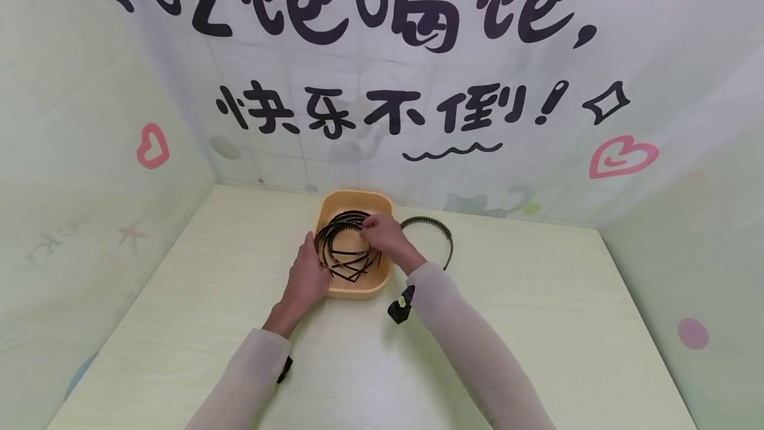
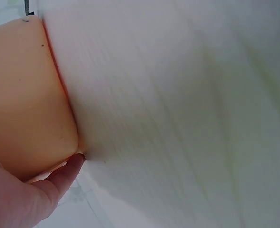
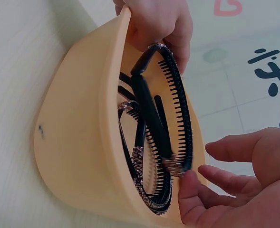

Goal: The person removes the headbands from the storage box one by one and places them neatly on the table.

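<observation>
Backdrop writing: the rear cloth (image 1: 358, 71) bears two rows of bold black Chinese characters; the upper row (image 1: 370, 2) reads 吃饱喝饱, and the lower row (image 1: 370, 108) reads 快乐不倒!
Other marks: a wavy line (image 1: 452, 151) underscores the lower row; a pink outlined heart (image 1: 623, 156) and a four-pointed star (image 1: 605, 103) stand at right. Faint lettering (image 1: 56, 237) on the left wall is too pale to read.
Headbands: black, looped and overlapping, with comb-like teeth along the inner edge and glittering, pinkish-brown studded stretches; the bundle (image 1: 343, 254) lies in the basket, and one band, seen from the right wrist, tilts up near its rim.
Separate headband: a toothed dark arc (image 1: 430, 221) lies on the table (image 1: 507, 324), just right of the basket.
Basket: light orange, round-cornered (image 1: 356, 294), with small dark specks on its outer wall.
Left hand (image 1: 307, 271): grips the basket's left side, digits over the rim and against the outside.
Right hand (image 1: 388, 234): reaches over the basket's right side, fingertips at the tilted band; whether they pinch it cannot be told.
</observation>
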Action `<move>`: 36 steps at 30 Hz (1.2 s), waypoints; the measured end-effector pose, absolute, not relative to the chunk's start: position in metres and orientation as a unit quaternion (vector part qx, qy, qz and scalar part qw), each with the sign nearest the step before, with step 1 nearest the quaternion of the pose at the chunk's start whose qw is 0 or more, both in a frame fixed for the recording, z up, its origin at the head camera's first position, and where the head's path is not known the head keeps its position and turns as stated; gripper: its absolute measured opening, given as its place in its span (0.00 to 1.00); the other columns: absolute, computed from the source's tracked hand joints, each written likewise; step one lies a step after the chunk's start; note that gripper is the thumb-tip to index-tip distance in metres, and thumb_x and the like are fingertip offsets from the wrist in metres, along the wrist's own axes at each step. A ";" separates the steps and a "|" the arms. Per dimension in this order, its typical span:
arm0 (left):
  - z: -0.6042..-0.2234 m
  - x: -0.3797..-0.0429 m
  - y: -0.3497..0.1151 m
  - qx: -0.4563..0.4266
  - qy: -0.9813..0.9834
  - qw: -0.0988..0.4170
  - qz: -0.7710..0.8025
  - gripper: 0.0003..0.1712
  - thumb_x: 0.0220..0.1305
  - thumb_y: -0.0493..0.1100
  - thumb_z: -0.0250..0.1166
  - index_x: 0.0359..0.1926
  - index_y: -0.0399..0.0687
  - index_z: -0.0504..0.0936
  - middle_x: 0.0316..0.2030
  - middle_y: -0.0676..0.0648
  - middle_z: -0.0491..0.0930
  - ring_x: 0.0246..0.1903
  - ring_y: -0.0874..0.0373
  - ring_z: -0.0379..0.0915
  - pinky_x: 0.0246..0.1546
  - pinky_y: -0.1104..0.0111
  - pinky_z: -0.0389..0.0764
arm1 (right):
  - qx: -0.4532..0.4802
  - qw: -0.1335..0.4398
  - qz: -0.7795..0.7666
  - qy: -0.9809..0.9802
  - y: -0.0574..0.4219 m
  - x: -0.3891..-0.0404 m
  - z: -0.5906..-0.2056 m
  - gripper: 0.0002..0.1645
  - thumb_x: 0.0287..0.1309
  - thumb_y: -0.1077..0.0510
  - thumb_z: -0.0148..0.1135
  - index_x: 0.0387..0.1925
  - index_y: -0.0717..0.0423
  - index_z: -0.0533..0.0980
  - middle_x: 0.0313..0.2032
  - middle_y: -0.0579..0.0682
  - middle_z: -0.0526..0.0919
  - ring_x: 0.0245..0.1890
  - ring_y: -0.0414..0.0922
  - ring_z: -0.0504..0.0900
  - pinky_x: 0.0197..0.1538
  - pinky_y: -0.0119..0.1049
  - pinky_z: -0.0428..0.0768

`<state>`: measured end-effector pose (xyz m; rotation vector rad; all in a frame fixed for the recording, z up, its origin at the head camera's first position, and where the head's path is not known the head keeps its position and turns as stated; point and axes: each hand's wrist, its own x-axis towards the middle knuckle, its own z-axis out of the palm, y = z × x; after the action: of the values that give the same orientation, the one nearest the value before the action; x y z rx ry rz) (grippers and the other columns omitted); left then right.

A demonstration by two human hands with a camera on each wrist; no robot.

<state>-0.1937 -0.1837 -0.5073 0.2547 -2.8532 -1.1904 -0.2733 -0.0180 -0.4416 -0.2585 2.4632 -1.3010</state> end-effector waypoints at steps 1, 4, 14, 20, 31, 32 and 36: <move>-0.507 -0.194 -0.184 0.082 -0.919 0.020 -0.384 0.46 0.62 0.29 0.50 0.76 0.31 0.38 0.70 0.25 0.55 0.65 0.30 0.61 0.61 0.42 0.69 | -0.086 0.168 -0.462 0.867 -0.017 -0.274 -0.441 0.21 0.67 0.61 0.58 0.59 0.63 0.77 0.60 0.58 0.78 0.54 0.49 0.78 0.54 0.42 0.79; -0.509 -0.194 -0.183 0.081 -0.919 0.020 -0.385 0.46 0.62 0.29 0.50 0.76 0.31 0.38 0.70 0.25 0.55 0.65 0.30 0.61 0.61 0.41 0.68 | -0.075 0.174 -0.481 0.856 -0.014 -0.276 -0.440 0.20 0.67 0.61 0.58 0.58 0.63 0.78 0.60 0.58 0.78 0.56 0.51 0.79 0.55 0.44 0.79; -0.510 -0.196 -0.183 0.075 -0.919 0.023 -0.386 0.46 0.63 0.30 0.50 0.76 0.31 0.38 0.69 0.25 0.56 0.65 0.31 0.61 0.61 0.41 0.68 | -0.048 0.237 -0.571 0.785 0.002 -0.282 -0.440 0.18 0.66 0.63 0.59 0.56 0.63 0.80 0.45 0.60 0.85 0.35 0.46 0.82 0.52 0.48 0.82; -0.511 -0.196 -0.183 0.077 -0.917 0.021 -0.392 0.44 0.64 0.31 0.47 0.76 0.31 0.37 0.69 0.25 0.56 0.66 0.31 0.60 0.61 0.41 0.68 | -0.028 0.244 -0.596 0.765 0.015 -0.284 -0.447 0.17 0.65 0.64 0.61 0.54 0.67 0.80 0.44 0.65 0.86 0.41 0.52 0.87 0.43 0.39 0.85; -0.509 -0.195 -0.185 0.073 -0.917 0.017 -0.393 0.42 0.64 0.31 0.44 0.76 0.31 0.37 0.70 0.25 0.55 0.66 0.31 0.59 0.62 0.42 0.67 | 0.037 0.172 -0.634 0.753 0.050 -0.294 -0.456 0.14 0.64 0.62 0.62 0.50 0.64 0.82 0.38 0.60 0.88 0.33 0.45 0.87 0.41 0.40 0.86; -0.509 -0.195 -0.185 0.072 -0.917 0.018 -0.392 0.42 0.64 0.31 0.43 0.76 0.31 0.37 0.70 0.24 0.55 0.67 0.31 0.59 0.62 0.42 0.67 | 0.044 0.167 -0.639 0.749 0.054 -0.296 -0.456 0.15 0.64 0.62 0.62 0.50 0.64 0.82 0.38 0.61 0.88 0.33 0.45 0.87 0.40 0.40 0.86; -0.510 -0.195 -0.185 0.071 -0.917 0.021 -0.393 0.42 0.64 0.31 0.44 0.76 0.31 0.37 0.69 0.24 0.55 0.66 0.31 0.59 0.62 0.42 0.67 | 0.063 0.157 -0.653 0.738 0.073 -0.302 -0.457 0.17 0.65 0.62 0.62 0.52 0.66 0.80 0.41 0.63 0.87 0.31 0.42 0.86 0.36 0.35 0.85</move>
<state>-0.1948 -0.1850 -0.5095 0.2208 -2.8415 -1.2178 -0.3019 0.0731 -0.4575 0.1806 2.1126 -1.8685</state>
